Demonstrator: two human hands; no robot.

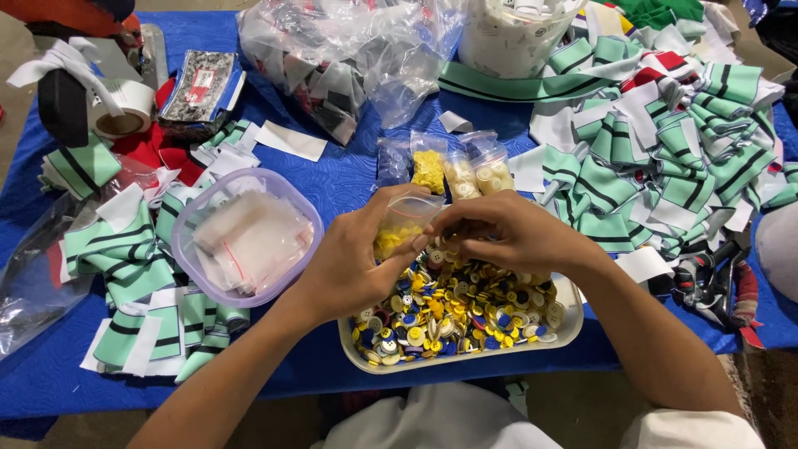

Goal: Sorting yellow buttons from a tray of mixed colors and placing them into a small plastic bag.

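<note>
Table: a blue cloth (349, 187) covered it, with green-striped fabric pieces (665, 158) heaped at the right edge.
Tray: a pale tray (568, 329) of mixed coloured buttons (453, 312) lay right below both hands.
Tub: a lilac plastic tub (193, 274) of empty little bags stood just left of the tray.
Left hand: the left hand (353, 262) was raised over the tray, wrist bent, fingers pinched around a small clear bag of yellow buttons (401, 224).
Right hand: the right hand (507, 233) curled inward, fingertips closed at the bag's mouth.
</note>
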